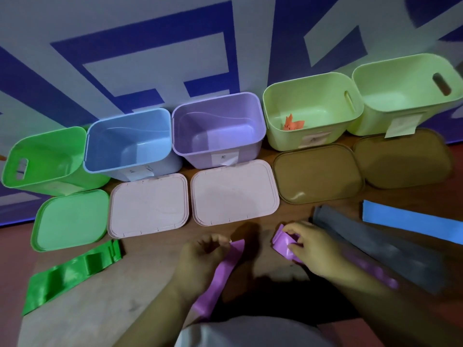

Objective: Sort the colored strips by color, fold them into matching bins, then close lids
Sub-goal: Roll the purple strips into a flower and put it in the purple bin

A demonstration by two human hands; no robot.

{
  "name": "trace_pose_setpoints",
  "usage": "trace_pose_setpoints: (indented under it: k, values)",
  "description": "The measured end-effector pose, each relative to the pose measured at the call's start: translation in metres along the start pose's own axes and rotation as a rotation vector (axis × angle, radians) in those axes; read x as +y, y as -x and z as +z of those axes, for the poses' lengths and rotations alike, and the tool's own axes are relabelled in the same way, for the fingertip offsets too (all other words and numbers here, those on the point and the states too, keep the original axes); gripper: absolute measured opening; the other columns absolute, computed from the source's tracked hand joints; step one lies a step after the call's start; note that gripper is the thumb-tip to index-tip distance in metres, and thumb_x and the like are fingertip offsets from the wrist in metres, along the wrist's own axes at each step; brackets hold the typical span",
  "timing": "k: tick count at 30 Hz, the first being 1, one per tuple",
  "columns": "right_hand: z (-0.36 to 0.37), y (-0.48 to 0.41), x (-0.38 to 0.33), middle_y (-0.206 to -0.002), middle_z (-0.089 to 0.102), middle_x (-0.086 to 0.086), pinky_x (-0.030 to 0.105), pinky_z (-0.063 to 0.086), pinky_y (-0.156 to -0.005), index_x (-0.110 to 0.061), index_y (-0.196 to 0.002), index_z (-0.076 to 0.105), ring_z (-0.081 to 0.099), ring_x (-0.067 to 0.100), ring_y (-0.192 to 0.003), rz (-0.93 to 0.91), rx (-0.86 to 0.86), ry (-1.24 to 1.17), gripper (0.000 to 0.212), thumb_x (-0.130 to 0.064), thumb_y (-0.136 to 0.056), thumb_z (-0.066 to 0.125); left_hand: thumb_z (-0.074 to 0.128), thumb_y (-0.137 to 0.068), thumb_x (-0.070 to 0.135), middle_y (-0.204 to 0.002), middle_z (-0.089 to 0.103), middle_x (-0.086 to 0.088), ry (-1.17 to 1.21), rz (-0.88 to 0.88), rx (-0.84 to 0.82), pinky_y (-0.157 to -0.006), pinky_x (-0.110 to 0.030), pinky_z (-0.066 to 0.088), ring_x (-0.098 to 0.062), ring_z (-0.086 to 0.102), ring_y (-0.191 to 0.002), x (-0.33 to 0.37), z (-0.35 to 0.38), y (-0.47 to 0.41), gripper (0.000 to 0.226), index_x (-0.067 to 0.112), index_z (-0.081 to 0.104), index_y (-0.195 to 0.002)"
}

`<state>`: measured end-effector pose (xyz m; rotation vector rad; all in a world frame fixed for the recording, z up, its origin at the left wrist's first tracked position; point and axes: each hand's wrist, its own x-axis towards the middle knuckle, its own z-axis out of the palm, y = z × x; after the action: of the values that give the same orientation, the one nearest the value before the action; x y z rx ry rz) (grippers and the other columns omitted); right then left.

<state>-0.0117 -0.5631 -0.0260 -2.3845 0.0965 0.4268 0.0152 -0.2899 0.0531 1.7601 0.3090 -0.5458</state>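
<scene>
A purple strip runs between both hands. My left hand pinches one end of it near the table's middle. My right hand grips the other end, which is bunched and partly folded. Behind them stands the open purple bin, with nothing inside. A green strip lies at the left, a grey strip and a blue strip at the right. An orange strip sits folded inside the nearer light-green bin.
The green bin, blue bin and far light-green bin stand open along the wall. In front lie a green lid, two pink lids and two brown lids.
</scene>
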Motion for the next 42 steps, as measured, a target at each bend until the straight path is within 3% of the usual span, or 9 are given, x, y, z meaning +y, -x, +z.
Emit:
trace_pose_setpoints:
  k: [4,8,16,21,25,30,36,39,42]
  values:
    - [-0.005,0.015,0.017,-0.112,0.064,-0.011,0.019,0.039,-0.073,-0.027,-0.122,0.064,0.05,0.002,-0.079,0.023,-0.026,-0.011,0.051,-0.011,-0.075,0.076,0.067,-0.088,-0.006,-0.077,0.074,0.001,-0.004,-0.016,-0.044,-0.074,-0.021,0.052,-0.009,0.066,-0.074,0.0,0.016,-0.001,0.018,0.01,0.072,-0.081]
    - [-0.006,0.02,0.023,-0.114,0.052,-0.017,0.02,0.041,-0.078,-0.029,-0.129,0.062,0.056,0.008,-0.087,0.014,-0.042,-0.033,0.059,-0.009,-0.074,0.073,0.066,-0.088,-0.007,-0.076,0.072,0.003,-0.024,-0.008,-0.066,-0.073,-0.023,0.051,-0.009,0.064,-0.071,-0.001,0.03,0.0,0.015,0.006,0.07,-0.083]
    - [0.0,0.014,0.02,-0.119,0.059,-0.006,0.019,0.037,-0.077,-0.025,-0.122,0.066,0.06,0.014,-0.097,0.014,-0.01,0.014,0.042,-0.022,-0.08,0.07,0.068,-0.087,-0.004,-0.078,0.073,-0.002,-0.045,-0.017,-0.085,-0.075,-0.031,0.053,-0.014,0.065,-0.074,-0.003,0.037,0.002,0.015,0.009,0.072,-0.081]
    - [-0.002,0.004,0.009,-0.11,0.061,-0.004,0.03,0.046,-0.076,-0.025,-0.113,0.069,0.061,0.018,-0.093,-0.003,0.007,0.033,0.026,-0.026,-0.088,0.062,0.068,-0.087,-0.004,-0.076,0.073,-0.001,-0.034,-0.011,-0.072,-0.072,-0.027,0.052,-0.012,0.066,-0.072,-0.005,0.034,0.006,0.013,0.007,0.071,-0.082]
    - [-0.002,0.001,0.007,-0.102,0.063,-0.007,0.028,0.045,-0.072,-0.026,-0.106,0.071,0.062,0.016,-0.089,-0.004,0.005,0.058,0.02,-0.03,-0.087,0.064,0.067,-0.088,-0.006,-0.074,0.073,0.001,0.002,-0.022,-0.058,-0.067,-0.018,0.051,-0.008,0.066,-0.069,-0.005,0.033,0.006,0.009,0.002,0.069,-0.085]
    - [0.0,0.003,0.01,-0.107,0.064,-0.005,0.021,0.038,-0.069,-0.025,-0.111,0.07,0.062,0.015,-0.085,0.012,0.007,0.065,0.034,-0.01,-0.081,0.068,0.068,-0.087,-0.005,-0.075,0.073,0.001,0.001,-0.022,-0.055,-0.067,-0.017,0.051,-0.008,0.067,-0.07,-0.007,0.029,0.004,0.008,0.003,0.07,-0.085]
    - [0.0,-0.001,0.011,-0.11,0.06,-0.002,0.016,0.031,-0.064,-0.021,-0.115,0.068,0.047,0.008,-0.079,0.003,-0.009,0.074,0.036,-0.01,-0.081,0.066,0.072,-0.087,0.001,-0.082,0.074,-0.005,-0.042,-0.043,-0.07,-0.076,-0.03,0.055,-0.016,0.068,-0.077,-0.014,0.026,-0.002,0.009,0.009,0.071,-0.087]
    - [0.0,-0.007,0.007,-0.106,0.06,-0.003,0.025,0.041,-0.07,-0.021,-0.109,0.07,0.057,0.015,-0.081,0.013,-0.011,0.086,0.028,-0.019,-0.082,0.066,0.073,-0.086,0.003,-0.083,0.075,-0.006,-0.073,-0.043,-0.069,-0.079,-0.036,0.055,-0.018,0.068,-0.078,-0.016,0.026,-0.003,0.011,0.013,0.071,-0.087]
    - [0.002,-0.013,0.003,-0.104,0.058,-0.006,0.032,0.049,-0.074,-0.022,-0.101,0.07,0.062,0.019,-0.088,0.009,-0.035,0.113,0.021,-0.029,-0.082,0.063,0.073,-0.086,0.003,-0.08,0.074,-0.003,-0.108,-0.037,-0.061,-0.075,-0.032,0.054,-0.016,0.068,-0.076,-0.017,0.026,-0.005,0.012,0.014,0.07,-0.085]
